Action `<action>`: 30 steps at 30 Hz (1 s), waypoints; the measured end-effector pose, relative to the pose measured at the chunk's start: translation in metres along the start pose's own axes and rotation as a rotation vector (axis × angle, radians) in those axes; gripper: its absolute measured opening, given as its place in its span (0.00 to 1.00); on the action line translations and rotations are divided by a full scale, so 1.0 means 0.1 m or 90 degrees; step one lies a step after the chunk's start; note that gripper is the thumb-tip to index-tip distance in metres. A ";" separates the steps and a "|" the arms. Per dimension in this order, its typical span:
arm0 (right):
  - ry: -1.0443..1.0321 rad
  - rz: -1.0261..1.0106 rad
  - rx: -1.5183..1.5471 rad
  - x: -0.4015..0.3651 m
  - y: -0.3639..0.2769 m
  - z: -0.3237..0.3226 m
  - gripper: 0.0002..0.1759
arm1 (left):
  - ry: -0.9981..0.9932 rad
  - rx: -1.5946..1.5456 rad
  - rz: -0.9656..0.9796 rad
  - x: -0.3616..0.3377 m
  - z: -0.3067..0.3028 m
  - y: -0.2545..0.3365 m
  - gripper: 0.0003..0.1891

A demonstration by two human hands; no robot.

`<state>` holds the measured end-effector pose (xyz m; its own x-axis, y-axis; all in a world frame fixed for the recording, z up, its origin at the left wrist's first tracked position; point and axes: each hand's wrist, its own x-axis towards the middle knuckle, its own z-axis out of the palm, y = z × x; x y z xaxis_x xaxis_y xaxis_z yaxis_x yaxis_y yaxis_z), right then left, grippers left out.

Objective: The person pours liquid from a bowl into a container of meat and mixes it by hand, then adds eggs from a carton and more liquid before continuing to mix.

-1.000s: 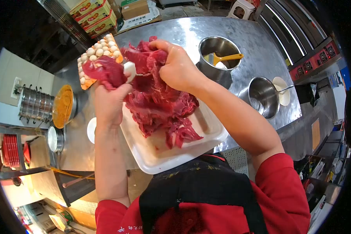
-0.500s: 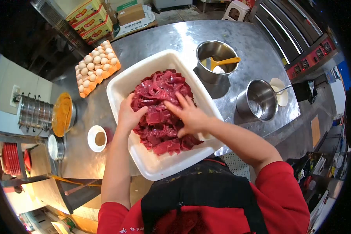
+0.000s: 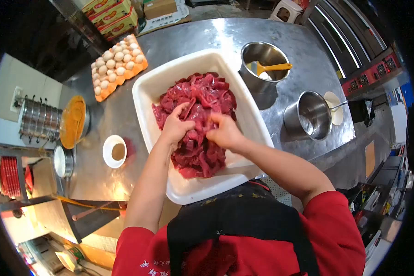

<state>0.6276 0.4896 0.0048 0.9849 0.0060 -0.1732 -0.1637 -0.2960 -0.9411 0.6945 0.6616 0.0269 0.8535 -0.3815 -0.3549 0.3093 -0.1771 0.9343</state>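
Note:
Dark red raw meat slices (image 3: 195, 158) lie heaped in a white plastic tub (image 3: 188, 197) on a steel table. My left hand (image 3: 175, 128) is in the left side of the heap, its fingers curled round some slices. Across from it, my right hand (image 3: 226, 132) grips meat near the middle of the pile, its fingers bent and slightly blurred. Both hands are close together, and some fingertips are hidden among the slices.
Left of the tub are an egg tray (image 3: 117, 64), a small white bowl (image 3: 114, 151) with brown powder and a bowl of orange-brown contents (image 3: 73, 122). To the right stand a steel pot (image 3: 266, 64) with a yellow-handled brush (image 3: 273, 67) and another steel pot (image 3: 308, 115).
My hands have drawn closer together and their fingers have curled in from a spread pose. The meat between them is gathered into a narrower heap. The whole view has shifted slightly.

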 end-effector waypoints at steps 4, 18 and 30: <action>0.009 -0.264 -0.141 0.27 -0.58 -0.09 0.22 | -0.006 -0.190 0.093 -0.06 -0.13 0.27 0.33; -0.480 -0.561 -0.797 -0.43 0.28 0.42 0.12 | 0.131 0.532 0.301 -0.20 -0.41 -0.02 0.17; 0.029 -0.301 -0.606 0.86 -0.58 -0.27 0.24 | 0.223 0.465 0.313 -0.07 -0.22 -0.02 0.20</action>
<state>0.7235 0.4818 0.0517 0.9409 0.2867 0.1802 0.3295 -0.8979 -0.2920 0.6974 0.6840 0.0283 0.9325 -0.2910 0.2138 -0.3558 -0.6389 0.6821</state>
